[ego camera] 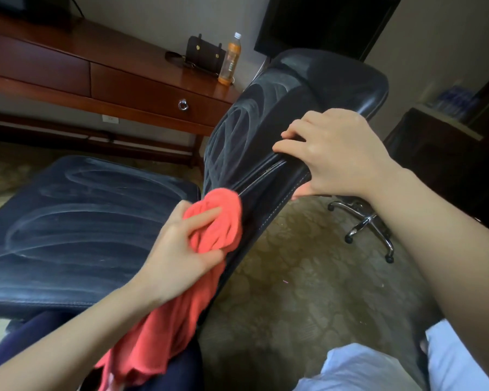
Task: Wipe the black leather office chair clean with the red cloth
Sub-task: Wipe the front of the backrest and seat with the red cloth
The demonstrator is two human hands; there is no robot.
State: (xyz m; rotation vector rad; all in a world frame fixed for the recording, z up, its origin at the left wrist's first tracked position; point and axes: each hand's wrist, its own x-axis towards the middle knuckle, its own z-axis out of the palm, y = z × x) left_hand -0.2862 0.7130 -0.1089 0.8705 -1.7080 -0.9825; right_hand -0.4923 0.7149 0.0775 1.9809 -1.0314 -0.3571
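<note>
The black leather office chair (pixel 254 131) fills the middle of the head view, its backrest rising to the upper right and its seat (pixel 76 227) spreading to the left. Both show pale wipe streaks. My left hand (pixel 178 249) grips the bunched red cloth (pixel 215 218) and presses it against the side edge of the backrest, near the stitched seam. The cloth's loose end hangs down toward my lap. My right hand (pixel 331 153) grips the backrest's side edge higher up, fingers on the front and thumb behind.
A dark wooden desk (pixel 141 88) with a ring-pull drawer stands behind the chair, carrying an orange drink bottle (pixel 230 60) and a black bag (pixel 205 53). The chair's chrome wheeled base (pixel 367 224) stands on patterned carpet at right. A dark cabinet (pixel 435 153) is at far right.
</note>
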